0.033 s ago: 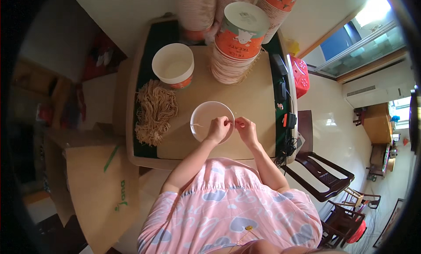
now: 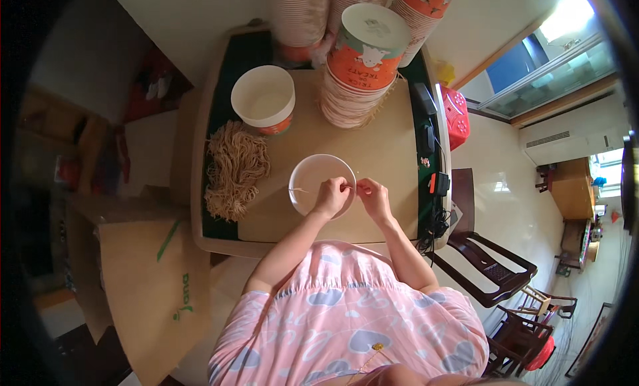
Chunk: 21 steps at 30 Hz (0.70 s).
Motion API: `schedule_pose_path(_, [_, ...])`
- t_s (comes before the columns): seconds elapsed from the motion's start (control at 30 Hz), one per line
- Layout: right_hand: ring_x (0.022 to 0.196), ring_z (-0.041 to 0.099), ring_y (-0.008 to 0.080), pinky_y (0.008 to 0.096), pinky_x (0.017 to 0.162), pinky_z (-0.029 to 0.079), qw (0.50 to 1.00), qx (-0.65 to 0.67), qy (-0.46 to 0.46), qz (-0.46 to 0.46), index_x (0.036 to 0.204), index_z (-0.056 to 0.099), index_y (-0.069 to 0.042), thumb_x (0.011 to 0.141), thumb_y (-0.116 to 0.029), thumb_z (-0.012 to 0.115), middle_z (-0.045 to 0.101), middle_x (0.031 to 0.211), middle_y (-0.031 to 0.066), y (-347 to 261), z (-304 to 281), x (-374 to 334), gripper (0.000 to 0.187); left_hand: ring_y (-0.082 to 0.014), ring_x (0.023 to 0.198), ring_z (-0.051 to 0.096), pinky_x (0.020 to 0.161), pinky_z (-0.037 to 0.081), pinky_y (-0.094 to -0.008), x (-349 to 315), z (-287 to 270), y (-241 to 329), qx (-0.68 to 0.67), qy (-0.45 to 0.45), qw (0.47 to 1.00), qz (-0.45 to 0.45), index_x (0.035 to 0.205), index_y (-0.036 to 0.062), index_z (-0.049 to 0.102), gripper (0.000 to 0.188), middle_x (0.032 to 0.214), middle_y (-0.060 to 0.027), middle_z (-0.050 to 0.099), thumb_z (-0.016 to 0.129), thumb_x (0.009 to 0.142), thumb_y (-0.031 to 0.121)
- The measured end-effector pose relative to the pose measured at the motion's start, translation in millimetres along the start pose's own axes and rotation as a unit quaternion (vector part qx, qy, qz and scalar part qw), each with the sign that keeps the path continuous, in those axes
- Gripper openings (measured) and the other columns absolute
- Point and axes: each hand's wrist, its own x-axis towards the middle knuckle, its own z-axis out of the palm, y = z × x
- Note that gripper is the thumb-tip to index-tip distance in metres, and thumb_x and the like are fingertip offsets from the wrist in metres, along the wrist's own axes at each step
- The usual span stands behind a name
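In front of me is a white paper bucket, seen from above with its mouth up. A short beige cord end pokes inward at its left wall. My left hand reaches over the mouth, its fingers pinched just inside the right wall. Against the outside of that wall, my right hand is closed in a pinch, fingertips almost meeting the left ones. Both seem to pinch a thin cord at the wall; the fingers mostly hide it. A heap of loose beige cords lies to the left.
Behind the heap stands another open paper bucket. A tall nested stack of orange printed buckets rises at the back, with more stacks behind. Black cables run along the table's right edge. A cardboard box stands left, a dark chair right.
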Motion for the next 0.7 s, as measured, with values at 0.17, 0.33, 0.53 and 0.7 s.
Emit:
schedule_pose_path(0.17, [0.072,0.063,0.0188,0.0287,0.063,0.052,0.995,-0.025,0.067,-0.068,0.091,0.063,-0.002,0.081,-0.002,0.062,0.063,0.082,0.0096,-28.4,-7.8,-5.9,0.010,-0.0243,0.067,0.065,0.062,0.051,-0.0334,-5.9,-14.7,3.0,-0.033,0.019,0.999,0.017,0.075,0.0009,0.063,0.005,0.071,-0.0134,0.065,0.062,0.075,0.006])
schedule_pose_path(0.33, [0.071,0.060,0.0247,0.0345,0.063,0.050,0.994,-0.048,0.010,-0.096,0.086,0.061,-0.006,0.080,-0.007,0.062,0.058,0.081,0.0099,-59.7,-7.9,-21.4,0.006,-0.0117,0.059,0.062,0.056,0.049,-0.0261,-9.9,-26.5,-7.1,-0.058,0.002,0.998,-0.011,0.076,0.0009,0.063,0.007,0.066,-0.0067,0.065,0.063,0.079,0.007])
schedule_pose_path(0.53, [0.077,0.058,0.0272,0.0374,0.067,0.049,0.989,-0.099,0.015,-0.107,0.086,0.062,-0.008,0.078,-0.008,0.062,0.057,0.082,0.0095,-55.8,13.4,-25.9,0.008,-0.0115,0.059,0.062,0.055,0.049,-0.0261,-18.3,-36.1,-5.8,-0.040,-0.029,0.998,-0.037,0.078,-0.0002,0.062,0.008,0.067,-0.0064,0.065,0.063,0.080,0.007])
schedule_pose_path(0.7, [0.077,0.058,0.0272,0.0370,0.067,0.049,0.986,-0.090,0.006,-0.141,0.084,0.061,-0.008,0.078,-0.008,0.062,0.057,0.082,0.0092,-55.3,15.0,-26.9,0.007,-0.0218,0.067,0.064,0.064,0.050,-0.0320,-24.0,-43.1,-7.1,-0.061,-0.053,0.994,-0.073,0.080,0.0013,0.062,0.011,0.073,-0.0115,0.065,0.066,0.077,0.011])
